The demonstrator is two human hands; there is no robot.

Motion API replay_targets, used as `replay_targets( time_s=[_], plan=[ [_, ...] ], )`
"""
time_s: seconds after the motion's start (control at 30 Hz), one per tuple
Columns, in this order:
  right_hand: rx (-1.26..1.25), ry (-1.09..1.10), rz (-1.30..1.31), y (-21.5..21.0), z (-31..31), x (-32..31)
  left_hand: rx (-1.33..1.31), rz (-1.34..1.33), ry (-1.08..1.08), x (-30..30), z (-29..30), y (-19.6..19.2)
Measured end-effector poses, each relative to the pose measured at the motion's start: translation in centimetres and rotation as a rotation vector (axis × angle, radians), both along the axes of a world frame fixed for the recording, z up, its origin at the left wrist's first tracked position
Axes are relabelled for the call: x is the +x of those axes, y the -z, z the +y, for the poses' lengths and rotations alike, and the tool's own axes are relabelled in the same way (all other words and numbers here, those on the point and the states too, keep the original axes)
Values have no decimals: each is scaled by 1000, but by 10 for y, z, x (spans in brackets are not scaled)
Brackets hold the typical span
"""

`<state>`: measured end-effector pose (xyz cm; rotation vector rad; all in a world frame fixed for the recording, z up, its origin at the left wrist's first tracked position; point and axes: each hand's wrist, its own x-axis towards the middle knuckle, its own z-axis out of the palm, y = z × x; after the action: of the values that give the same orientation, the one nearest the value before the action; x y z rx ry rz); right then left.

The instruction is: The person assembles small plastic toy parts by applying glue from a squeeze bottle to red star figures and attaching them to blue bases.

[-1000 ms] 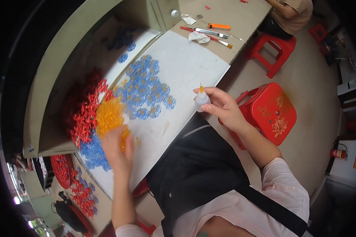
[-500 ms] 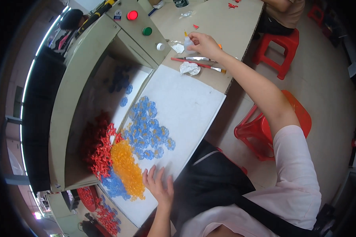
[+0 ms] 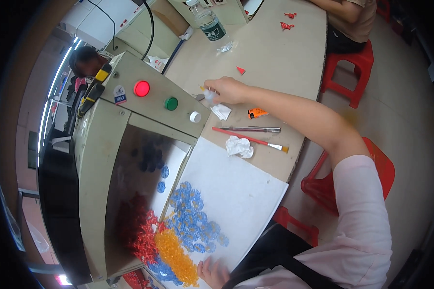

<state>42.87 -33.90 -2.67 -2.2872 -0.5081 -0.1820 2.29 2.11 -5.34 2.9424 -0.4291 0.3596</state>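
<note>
My right hand is closed around a small translucent squeeze bottle with a yellow tip, beside the front of a machine box. Low in the picture, my left hand rests at the white board's edge, fingers apart and slightly blurred, by a heap of small yellow plastic pieces. Blue flower-shaped pieces with yellowish centres lie spread on the white board. Red pieces are heaped at the box opening, and more blue pieces lie below them.
The box bears a lit red button. Beyond the board lie crumpled tissue, a red-handled brush, a dark pen-like tool and an orange item. A water bottle stands farther off. Another person sits on a red stool.
The whole view has shifted, so the table and box appear lower. My right hand has moved left with the squeeze bottle, which now tilts toward the box. My left hand stays by the yellow heap.
</note>
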Motion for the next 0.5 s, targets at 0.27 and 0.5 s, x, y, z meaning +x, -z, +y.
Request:
replay_targets(
  time_s=[0.27, 0.5],
  plan=[
    [139, -195, 27, -27, -6, 99, 111, -91, 58, 10, -13, -16],
    [312, -373, 347, -21, 70, 180, 132, 51, 100, 1, 11, -11]
  ],
)
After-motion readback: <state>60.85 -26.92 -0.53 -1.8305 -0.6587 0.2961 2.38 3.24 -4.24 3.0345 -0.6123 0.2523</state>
